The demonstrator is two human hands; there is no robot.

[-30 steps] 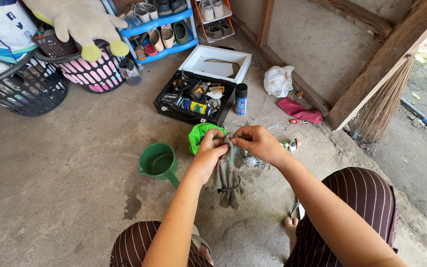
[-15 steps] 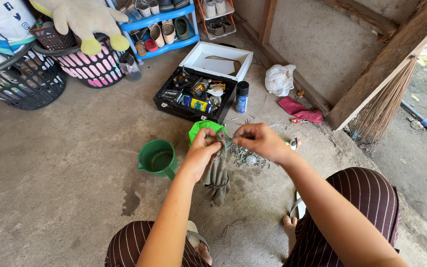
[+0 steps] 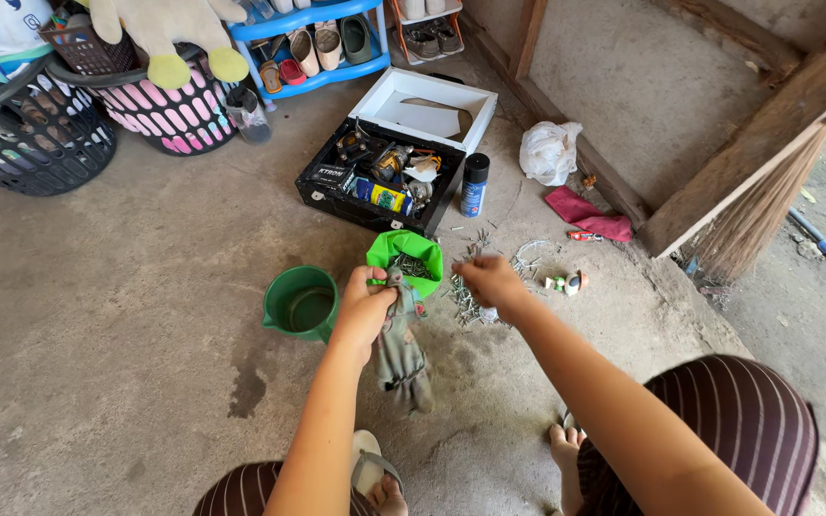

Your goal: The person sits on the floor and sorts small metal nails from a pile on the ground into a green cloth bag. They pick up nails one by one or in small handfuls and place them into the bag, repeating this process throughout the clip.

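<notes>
Left grip (image 3: 363,308) pinches a grey rag (image 3: 400,354) hanging below; right grip (image 3: 489,280), fingers curled, hovers over scattered nails (image 3: 466,301).

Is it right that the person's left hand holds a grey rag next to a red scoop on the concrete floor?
Not quite: the head view shows the scoop is green, not red. The left hand does hold the grey rag beside it on the concrete floor.

Green plastic dipper (image 3: 300,303) on concrete floor (image 3: 97,315); open black toolbox (image 3: 380,184) beside blue spray can (image 3: 474,185); pink laundry basket (image 3: 176,115) far left.
</notes>
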